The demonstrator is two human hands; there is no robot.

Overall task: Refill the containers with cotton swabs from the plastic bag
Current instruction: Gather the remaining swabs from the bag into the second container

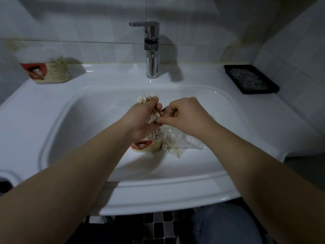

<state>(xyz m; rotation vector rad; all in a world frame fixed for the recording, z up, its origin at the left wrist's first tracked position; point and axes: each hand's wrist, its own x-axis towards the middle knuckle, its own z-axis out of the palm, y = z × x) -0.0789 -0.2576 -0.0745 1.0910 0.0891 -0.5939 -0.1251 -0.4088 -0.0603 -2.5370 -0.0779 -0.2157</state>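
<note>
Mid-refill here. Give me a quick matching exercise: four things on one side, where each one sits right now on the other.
Things:
1. swab bundle
2. plastic bag
3. black tray
4. far container

Places:
A. back right ledge of the sink
B. back left ledge
C. gripped in the left hand
D. in the basin, right of the near container

Pairs: 1-C, 2-D, 3-A, 4-B

Both bare forearms reach forward and meet in the middle. The left hand (140, 120) curls its fingers round a bundle of cotton swabs (146, 100). The right hand (182, 114), knuckles up and fingers curled, pinches the bundle's lower end between thumb and forefinger, close against the left fingertips.
</note>
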